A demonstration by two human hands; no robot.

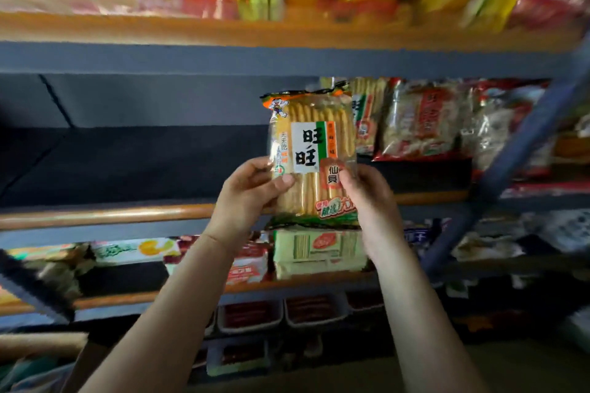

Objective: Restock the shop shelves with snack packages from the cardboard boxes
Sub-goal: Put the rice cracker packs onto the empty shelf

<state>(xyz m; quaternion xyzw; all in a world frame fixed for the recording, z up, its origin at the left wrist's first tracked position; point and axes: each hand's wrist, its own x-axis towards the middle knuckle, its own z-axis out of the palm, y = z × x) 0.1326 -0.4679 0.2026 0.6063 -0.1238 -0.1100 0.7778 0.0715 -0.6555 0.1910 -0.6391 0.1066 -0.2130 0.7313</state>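
Observation:
A clear packet of rice crackers (311, 137) with a white label and orange-green trim is held upright in front of the middle shelf (105, 215). My left hand (247, 196) grips its lower left edge, thumb across the front. My right hand (367, 198) pinches its lower right edge. Behind it to the right, more of the same cracker packets (367, 112) stand on that shelf. No cardboard box is clearly visible.
The middle shelf's left part is dark and bare. Red-trimmed snack bags (421, 118) fill its right side. The top shelf (223, 30) carries blurred yellow and red packs. Below are green wafer packs (316, 252) and red trays (314, 309). A blue diagonal strut (523, 137) crosses at right.

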